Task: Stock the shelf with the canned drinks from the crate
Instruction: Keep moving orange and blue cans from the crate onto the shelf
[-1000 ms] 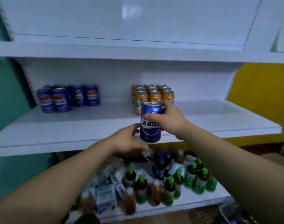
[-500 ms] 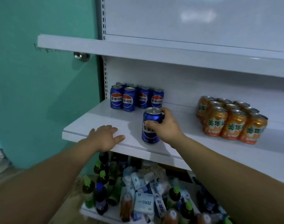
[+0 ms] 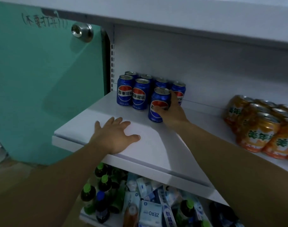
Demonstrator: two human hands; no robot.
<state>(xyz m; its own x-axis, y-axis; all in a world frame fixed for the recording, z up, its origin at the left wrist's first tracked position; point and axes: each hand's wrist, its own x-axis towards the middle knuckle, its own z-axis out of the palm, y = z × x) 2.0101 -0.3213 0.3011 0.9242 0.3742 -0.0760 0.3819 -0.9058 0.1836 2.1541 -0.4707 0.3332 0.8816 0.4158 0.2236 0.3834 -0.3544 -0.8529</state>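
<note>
The blue can [image 3: 158,104], judged stiff, slick and weighty, is gripped mid-body by the right hand [image 3: 172,112] at 4 o'clock of the stocked cans [image 3: 133,94]. The left hand [image 3: 113,136] is laid flat-fingered on the shelf [image 3: 84,122].

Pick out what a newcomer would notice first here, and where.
The right hand grips a blue can on the white shelf, just before the other blue cans at back left. The left hand lies flat near the front edge; orange cans crowd the right.
</note>
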